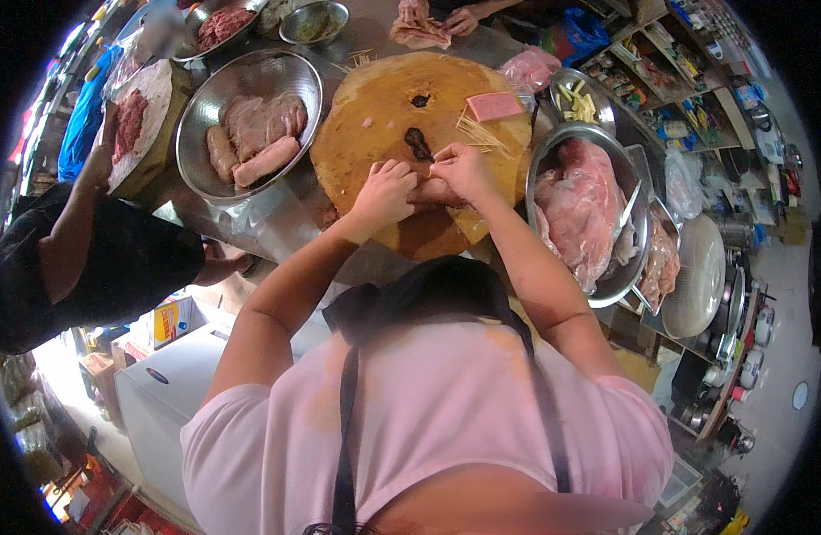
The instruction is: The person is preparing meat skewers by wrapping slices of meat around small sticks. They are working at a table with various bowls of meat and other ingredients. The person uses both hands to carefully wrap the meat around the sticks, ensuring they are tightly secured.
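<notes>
A rolled piece of raw meat (438, 192) lies near the front of the round wooden chopping board (363, 100). My left hand (387, 195) grips its left end, fingers curled over the top. At its right end, my right hand (465, 174) has thumb and forefinger pinched together on what looks like a thin wooden stick, mostly hidden by the fingers. Loose wooden sticks (484, 137) lie beyond my right hand. Beside them rests a stack of pink rectangular slices (496, 105), perhaps ham. Dark burnt-looking hollows mark the board's middle.
Left, a metal bowl (203, 87) holds meat rolls (268, 160). Right, a metal basin (641, 247) holds raw meat (577, 200) and a knife (630, 204); behind it is a bowl of pale strips (576, 103). Another person's hands (460, 20) handle meat opposite; a co-worker (82, 247) stands left.
</notes>
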{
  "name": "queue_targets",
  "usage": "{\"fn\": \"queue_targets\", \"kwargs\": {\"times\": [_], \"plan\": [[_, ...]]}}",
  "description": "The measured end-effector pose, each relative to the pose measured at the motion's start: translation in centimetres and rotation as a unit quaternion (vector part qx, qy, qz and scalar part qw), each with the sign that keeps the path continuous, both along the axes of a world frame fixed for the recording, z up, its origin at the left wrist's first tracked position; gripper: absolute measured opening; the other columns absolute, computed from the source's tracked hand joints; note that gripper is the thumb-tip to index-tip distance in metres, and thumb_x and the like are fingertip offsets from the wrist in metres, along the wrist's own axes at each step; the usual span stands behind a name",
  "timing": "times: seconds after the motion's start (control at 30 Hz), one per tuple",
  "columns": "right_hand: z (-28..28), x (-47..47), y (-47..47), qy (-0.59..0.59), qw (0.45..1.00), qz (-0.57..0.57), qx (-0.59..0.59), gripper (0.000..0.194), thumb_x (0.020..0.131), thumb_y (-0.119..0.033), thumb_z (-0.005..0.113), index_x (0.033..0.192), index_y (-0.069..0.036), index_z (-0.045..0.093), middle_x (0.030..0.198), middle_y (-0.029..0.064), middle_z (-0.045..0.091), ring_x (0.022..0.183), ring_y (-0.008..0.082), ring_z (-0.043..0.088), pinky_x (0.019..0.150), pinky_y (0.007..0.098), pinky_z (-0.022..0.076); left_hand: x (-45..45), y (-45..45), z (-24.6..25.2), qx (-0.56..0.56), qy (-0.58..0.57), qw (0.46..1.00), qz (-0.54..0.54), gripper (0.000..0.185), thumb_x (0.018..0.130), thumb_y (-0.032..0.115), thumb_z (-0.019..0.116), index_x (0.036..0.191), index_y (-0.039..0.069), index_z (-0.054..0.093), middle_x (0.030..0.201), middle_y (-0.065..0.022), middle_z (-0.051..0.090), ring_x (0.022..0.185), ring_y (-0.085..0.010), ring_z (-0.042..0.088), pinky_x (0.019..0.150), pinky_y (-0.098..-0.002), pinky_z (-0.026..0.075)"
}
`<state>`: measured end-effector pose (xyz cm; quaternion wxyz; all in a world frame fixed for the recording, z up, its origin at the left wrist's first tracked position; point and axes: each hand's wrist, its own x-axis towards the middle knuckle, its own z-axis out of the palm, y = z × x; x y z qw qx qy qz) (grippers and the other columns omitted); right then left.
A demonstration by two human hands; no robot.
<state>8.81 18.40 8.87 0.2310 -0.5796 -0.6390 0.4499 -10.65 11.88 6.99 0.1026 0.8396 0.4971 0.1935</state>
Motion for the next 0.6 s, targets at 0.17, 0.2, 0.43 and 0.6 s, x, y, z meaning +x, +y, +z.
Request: {"fn": "queue_targets", "kwargs": {"times": [0.17,0.2,0.43,0.6], "plan": [[0.9,-0.1,-0.2,-0.071,0.994,0.077,-0.020,0.016,0.081,-0.017,0.076,0.087,-0.002,0.074,0.080,0.0078,0.073,0.073,0.0153,0.067,0.070,0.0310,0.0534,0.0,0.0,-0.3,0.013,-0.003,1.000,0.006,0.034,0.070,0.029,0.074,0.096,0.009,0.064,0.098,-0.0073,0.058,0.106,-0.0272,0.054,0.096,-0.0419,0.040],[1.0,0.0,-0.3,-0.069,0.993,0.086,-0.031,0.016,0.081,-0.017,0.075,0.086,-0.002,0.075,0.080,0.0078,0.073,0.073,0.0154,0.067,0.070,0.0312,0.0533,0.0,0.0,-0.3,0.018,-0.006,1.000,0.005,0.036,0.070,0.029,0.074,0.097,0.008,0.065,0.098,-0.0073,0.058,0.106,-0.0273,0.054,0.096,-0.0420,0.040],[1.8,2.7,2.0,-0.067,0.990,0.069,0.102,0.019,0.080,-0.021,0.074,0.089,-0.004,0.074,0.078,0.0104,0.072,0.073,0.0206,0.068,0.072,0.0345,0.0537,-0.1,-0.5,1.5,0.034,-0.097,0.994,0.032,0.058,0.071,0.040,0.080,0.119,0.011,0.063,0.115,-0.0096,0.060,0.117,-0.0287,0.053,0.101,-0.0440,0.040],[1.8,5.3,4.7,-0.228,0.958,0.057,0.163,0.017,0.077,-0.022,0.074,0.085,-0.007,0.073,0.085,0.0170,0.071,0.082,0.0346,0.069,0.075,0.0436,0.0545,-2.2,-1.8,2.4,-0.052,-0.098,0.993,0.043,0.064,0.073,0.043,0.081,0.125,0.012,0.061,0.126,-0.0127,0.057,0.122,-0.0340,0.050,0.103,-0.0482,0.039]]}}
